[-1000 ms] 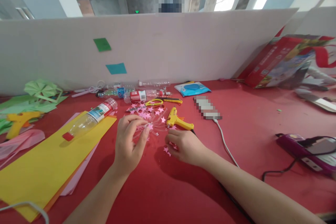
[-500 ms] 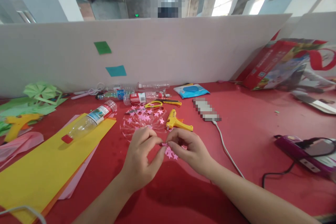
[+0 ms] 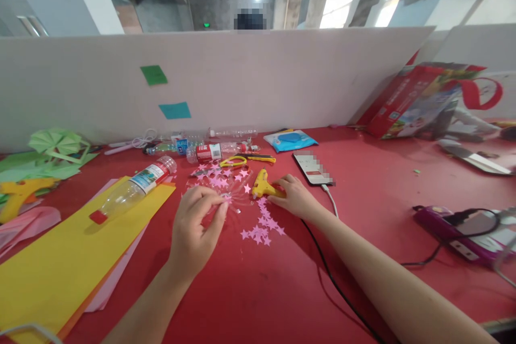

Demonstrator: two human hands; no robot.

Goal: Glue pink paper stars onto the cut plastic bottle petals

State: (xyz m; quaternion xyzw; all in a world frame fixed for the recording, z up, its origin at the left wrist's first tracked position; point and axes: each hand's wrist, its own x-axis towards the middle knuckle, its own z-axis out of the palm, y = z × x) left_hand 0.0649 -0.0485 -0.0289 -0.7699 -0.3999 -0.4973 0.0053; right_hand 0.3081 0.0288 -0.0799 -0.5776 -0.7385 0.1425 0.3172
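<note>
My left hand (image 3: 196, 220) pinches a small pink paper star (image 3: 227, 200) between thumb and index finger. To the right, my right hand (image 3: 295, 196) has closed on the handle of a yellow hot glue gun (image 3: 262, 185), which lies on the red table. A black cord runs from under that hand toward the front edge. Loose pink stars (image 3: 258, 233) are scattered between my hands. Behind my left hand is a clear plastic piece cut into strips (image 3: 241, 193), with pink stars (image 3: 220, 181) on it.
A plastic bottle (image 3: 123, 199) lies on yellow paper (image 3: 76, 250) at left. Scissors (image 3: 234, 162), a yellow cutter (image 3: 262, 158), more bottles (image 3: 209, 152) and a wipes pack (image 3: 293, 141) lie toward the white partition (image 3: 250, 80). A phone (image 3: 313, 168) and purple power strip (image 3: 455, 234) are at right.
My hands have parted. The right one has moved from the pinch in the middle to the glue gun's handle; the left has shifted slightly left and forward, holding the star. More loose stars show.
</note>
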